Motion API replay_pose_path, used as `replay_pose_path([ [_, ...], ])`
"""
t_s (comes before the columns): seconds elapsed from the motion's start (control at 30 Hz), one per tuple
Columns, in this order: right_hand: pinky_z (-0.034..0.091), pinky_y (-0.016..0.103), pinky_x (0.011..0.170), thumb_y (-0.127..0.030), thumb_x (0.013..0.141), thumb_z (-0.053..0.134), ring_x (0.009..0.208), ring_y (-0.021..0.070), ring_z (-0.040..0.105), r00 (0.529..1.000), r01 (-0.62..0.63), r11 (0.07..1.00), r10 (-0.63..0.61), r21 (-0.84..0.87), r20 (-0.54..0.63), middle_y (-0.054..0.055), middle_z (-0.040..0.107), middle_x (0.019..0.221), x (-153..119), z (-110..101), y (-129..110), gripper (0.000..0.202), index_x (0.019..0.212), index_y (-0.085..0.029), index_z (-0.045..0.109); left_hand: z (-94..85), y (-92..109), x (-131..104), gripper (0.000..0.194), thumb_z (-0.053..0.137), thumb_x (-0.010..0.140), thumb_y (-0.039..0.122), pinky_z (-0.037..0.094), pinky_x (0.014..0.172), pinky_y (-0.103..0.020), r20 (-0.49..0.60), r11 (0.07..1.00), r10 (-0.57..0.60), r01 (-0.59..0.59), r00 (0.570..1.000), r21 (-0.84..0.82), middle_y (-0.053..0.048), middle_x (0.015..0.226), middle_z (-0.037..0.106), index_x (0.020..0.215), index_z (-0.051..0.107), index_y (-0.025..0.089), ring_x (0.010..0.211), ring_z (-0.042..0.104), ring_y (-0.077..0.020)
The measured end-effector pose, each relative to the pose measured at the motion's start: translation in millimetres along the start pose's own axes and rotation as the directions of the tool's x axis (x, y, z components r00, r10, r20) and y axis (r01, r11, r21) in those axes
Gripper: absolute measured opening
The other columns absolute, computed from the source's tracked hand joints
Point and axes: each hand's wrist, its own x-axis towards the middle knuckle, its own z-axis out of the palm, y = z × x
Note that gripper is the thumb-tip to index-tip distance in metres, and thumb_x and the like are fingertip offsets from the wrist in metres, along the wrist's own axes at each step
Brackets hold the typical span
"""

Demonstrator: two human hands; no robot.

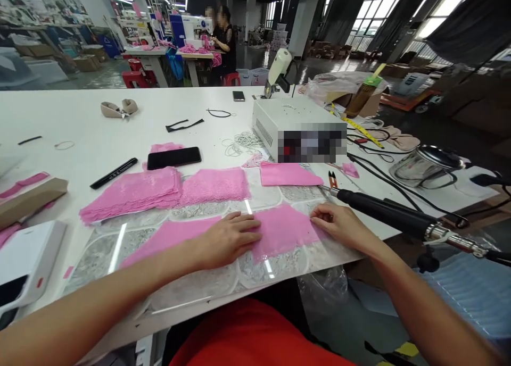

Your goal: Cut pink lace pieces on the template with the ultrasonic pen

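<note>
A pink lace-edged fabric piece (281, 230) lies on a patterned mat under a glossy clear sheet (191, 294). My left hand (227, 238) rests flat with the fingers stretched out, its fingertips on the left edge of that piece. At the opposite edge, the thumb and fingers of my right hand (337, 223) are pinched on the fabric. Another pink piece (171, 238) is partly covered by my left hand and forearm. Behind lie a stack of pink lace pieces (133, 193), a lace piece (215, 184) and a folded pink piece (289, 174).
A black-handled tool (387, 209) with a metal tip points in from the right. A grey metal box (295, 116) stands behind the fabric. Also on the table are a black phone (174, 157), orange-handled snips (332, 180) and a lidded glass jar (425, 166). A person sits at a distant sewing machine.
</note>
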Motion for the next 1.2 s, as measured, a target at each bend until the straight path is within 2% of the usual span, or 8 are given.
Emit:
replay_pose_path([
  [0.13, 0.038, 0.028, 0.057, -0.038, 0.081, 0.052, 0.060, 0.0143, 0.050, 1.000, 0.002, 0.999, -0.001, 0.039, -0.019, 0.001, 0.061, 0.064, 1, -1, -3, 0.024, 0.069, -0.020, 0.062, 0.7, -1, -2, 0.030, 0.046, 0.103, 0.027, 0.045, 0.109, -0.046, 0.010, 1.000, -0.009, 0.009, 1.000, 0.012, -0.013, 0.136, 0.063, 0.121, 0.068, 0.019, 0.128, 0.059, -0.0284],
  [0.27, 0.039, 0.028, 0.058, -0.040, 0.083, 0.049, 0.063, 0.0144, 0.052, 0.999, 0.033, 0.997, -0.030, 0.071, -0.046, 0.003, 0.065, 0.071, 2, -5, -10, 0.026, 0.072, -0.020, 0.062, -3.3, 1, 0, 0.030, 0.047, 0.102, 0.027, 0.048, 0.107, -0.045, -0.010, 1.000, -0.023, 0.023, 1.000, -0.006, -0.014, 0.134, 0.064, 0.121, 0.068, 0.018, 0.124, 0.061, -0.0279],
  [0.43, 0.040, 0.028, 0.058, -0.042, 0.082, 0.048, 0.063, 0.0143, 0.052, 0.995, 0.077, 0.995, -0.072, 0.068, -0.065, 0.003, 0.065, 0.073, 8, -7, -17, 0.027, 0.071, -0.021, 0.061, -8.7, 6, 9, 0.028, 0.049, 0.102, 0.028, 0.054, 0.098, -0.039, -0.061, 0.991, -0.120, 0.116, 0.991, -0.066, -0.013, 0.129, 0.066, 0.118, 0.069, 0.017, 0.116, 0.066, -0.0255],
  [0.67, 0.044, 0.030, 0.062, -0.039, 0.082, 0.053, 0.066, 0.0163, 0.057, 0.993, 0.024, 1.000, -0.025, -0.004, -0.119, 0.003, 0.067, 0.076, -2, 4, -3, 0.020, 0.083, -0.022, 0.063, -2.3, 7, 25, 0.026, 0.051, 0.100, 0.024, 0.052, 0.101, -0.042, -0.019, 0.994, -0.102, 0.101, 0.995, -0.050, -0.014, 0.130, 0.066, 0.117, 0.069, 0.015, 0.118, 0.064, -0.0271],
  [0.77, 0.046, 0.030, 0.061, -0.042, 0.082, 0.058, 0.064, 0.0166, 0.058, 0.992, -0.002, 1.000, -0.001, -0.028, -0.129, 0.003, 0.067, 0.079, -17, 12, 7, 0.024, 0.095, -0.023, 0.066, -4.1, 9, 48, 0.024, 0.052, 0.099, 0.020, 0.051, 0.100, -0.041, 0.043, 0.983, -0.167, 0.170, 0.985, -0.064, -0.013, 0.128, 0.066, 0.113, 0.070, 0.014, 0.115, 0.065, -0.0265],
  [0.87, 0.049, 0.030, 0.061, -0.043, 0.084, 0.059, 0.067, 0.0170, 0.059, 0.987, 0.010, 0.999, -0.017, -0.045, -0.159, 0.004, 0.066, 0.082, -28, 19, 15, 0.025, 0.097, -0.023, 0.067, -3.4, 10, 84, 0.020, 0.054, 0.096, 0.016, 0.052, 0.096, -0.036, 0.087, 0.967, -0.224, 0.233, 0.971, -0.107, -0.010, 0.116, 0.069, 0.107, 0.072, 0.015, 0.108, 0.066, -0.0238],
  [1.03, 0.050, 0.030, 0.062, -0.040, 0.084, 0.060, 0.069, 0.0167, 0.059, 0.977, 0.057, 0.998, -0.060, -0.022, -0.205, 0.004, 0.064, 0.085, -33, 23, 16, 0.019, 0.091, -0.023, 0.066, 15.9, 8, 141, 0.020, 0.062, 0.090, 0.017, 0.053, 0.090, -0.033, 0.118, 0.946, -0.257, 0.275, 0.959, -0.174, -0.010, 0.105, 0.067, 0.107, 0.072, 0.015, 0.103, 0.065, -0.0237],
  [1.2, 0.051, 0.031, 0.066, -0.035, 0.087, 0.056, 0.071, 0.0159, 0.061, 0.971, 0.122, 0.992, -0.117, 0.012, -0.208, 0.005, 0.065, 0.096, -35, 24, 15, 0.016, 0.085, -0.024, 0.067, 33.3, 3, 159, 0.007, 0.066, 0.084, 0.014, 0.052, 0.087, -0.031, 0.139, 0.908, -0.279, 0.308, 0.950, -0.283, -0.007, 0.097, 0.064, 0.088, 0.072, 0.015, 0.095, 0.064, -0.0212],
])
